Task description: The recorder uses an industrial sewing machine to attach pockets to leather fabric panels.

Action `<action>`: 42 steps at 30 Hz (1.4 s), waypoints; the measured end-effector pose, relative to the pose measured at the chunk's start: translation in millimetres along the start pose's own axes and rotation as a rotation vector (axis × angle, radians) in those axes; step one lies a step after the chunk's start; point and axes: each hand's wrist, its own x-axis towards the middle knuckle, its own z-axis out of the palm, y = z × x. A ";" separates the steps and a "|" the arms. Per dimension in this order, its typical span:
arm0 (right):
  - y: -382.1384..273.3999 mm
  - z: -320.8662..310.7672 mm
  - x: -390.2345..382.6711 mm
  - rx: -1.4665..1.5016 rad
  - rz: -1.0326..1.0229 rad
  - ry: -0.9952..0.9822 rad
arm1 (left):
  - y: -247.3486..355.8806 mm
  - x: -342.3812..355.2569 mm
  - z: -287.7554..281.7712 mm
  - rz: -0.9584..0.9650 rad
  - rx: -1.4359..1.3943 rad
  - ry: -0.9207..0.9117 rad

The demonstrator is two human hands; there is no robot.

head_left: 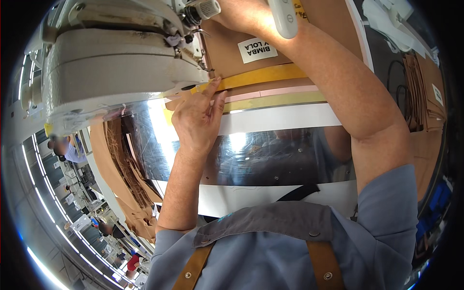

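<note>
A sewing machine (125, 72) fills the upper left above a brown panel (232, 48) with a white printed label (257, 50). A yellow strip (270, 72) crosses the panel, with pink and pale yellow strips (275, 96) below it. My left hand (195, 118) rests beside the machine's lower edge, index finger stretched onto the yellow strip near the needle area, thumb apart. My right forearm reaches up over the panel; my right hand (231, 13) is at the top, its fingers hidden behind the machine's head and cut off by the frame.
A metal plate (241, 150) spans the bed. Brown piece stacks lie at the left (108, 159) and right (421, 92). A white lamp (285, 19) hangs over my right arm. Co-workers (72, 152) sit at benches in the far left background.
</note>
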 end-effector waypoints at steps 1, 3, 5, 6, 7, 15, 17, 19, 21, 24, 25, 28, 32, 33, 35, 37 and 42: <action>0.0 -2.4 0.5 -0.042 0.011 -0.026 | -1.6 0.0 -0.4 -0.004 0.000 0.001; 0.6 -2.8 1.2 -0.041 0.027 -0.034 | -0.9 2.2 -3.0 0.136 0.194 0.003; 3.6 1.8 5.0 -0.089 0.045 0.016 | 0.7 5.8 -2.8 0.165 0.231 0.011; 1.0 2.2 5.3 -0.099 0.028 0.020 | -0.8 6.7 -2.5 0.197 0.270 0.021; -1.4 2.2 4.7 -0.097 0.023 0.017 | -4.3 7.3 -1.2 0.191 0.271 0.022; -1.7 26.3 4.7 -0.151 0.052 0.134 | 2.1 5.3 -7.1 0.189 0.354 -0.075; -3.6 29.6 6.1 -0.144 0.038 0.140 | -1.4 7.0 -8.8 0.191 0.340 -0.059; -2.5 25.6 5.8 -0.155 0.035 0.147 | -4.1 10.7 -7.4 0.207 0.309 -0.042; -4.0 24.2 7.6 -0.182 0.051 0.074 | -8.5 11.9 -7.7 0.211 0.323 -0.057; -7.6 21.4 8.6 -0.232 0.023 -0.027 | -15.8 11.2 -11.9 0.192 0.340 -0.079; -7.4 22.7 8.7 -0.232 0.022 -0.028 | -18.2 10.6 -12.0 0.191 0.339 -0.079; -7.4 27.2 8.2 -0.216 0.010 -0.010 | -20.2 8.1 -12.1 0.217 0.346 -0.024; -7.1 30.2 5.3 -0.151 0.102 0.085 | -9.2 8.8 -13.0 0.203 0.295 -0.150; -9.3 31.2 5.2 -0.126 0.138 0.127 | -8.5 8.9 -13.2 0.181 0.285 -0.188; -13.0 31.7 7.0 -0.156 0.096 0.078 | -9.3 11.2 -17.3 0.172 0.286 -0.194; -16.8 34.1 8.2 -0.183 0.053 0.031 | -14.5 11.3 -19.4 0.161 0.290 -0.200; -9.4 35.0 4.5 -0.260 0.010 0.066 | -31.5 15.8 -17.8 0.274 0.364 -0.181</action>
